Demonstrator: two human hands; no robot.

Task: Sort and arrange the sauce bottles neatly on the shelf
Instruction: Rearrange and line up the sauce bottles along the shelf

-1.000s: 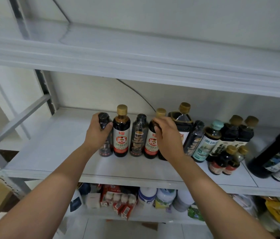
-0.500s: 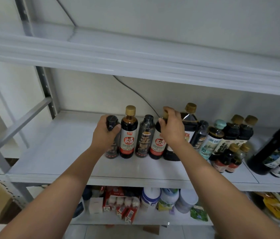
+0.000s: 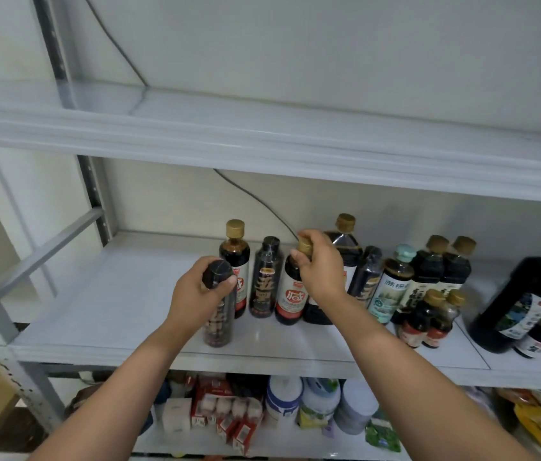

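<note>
On middle shelf (image 3: 113, 311), left hand (image 3: 196, 294) grips black-capped bottle (image 3: 218, 327); right hand (image 3: 320, 269) pinches gold-capped bottle (image 3: 290, 296) at neck

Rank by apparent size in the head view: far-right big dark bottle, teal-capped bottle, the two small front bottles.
Largest: big dark bottle.
Then: teal-capped bottle.
Smallest: left small bottle and right small bottle, which look alike.

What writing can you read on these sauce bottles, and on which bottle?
"减": red label, gold-cap bottle in the right hand.
Teal-cap bottle: white characters, too blurred.
Black-cap bottle in the left hand: label too blurred.
All other labels: too small or blurred.
</note>
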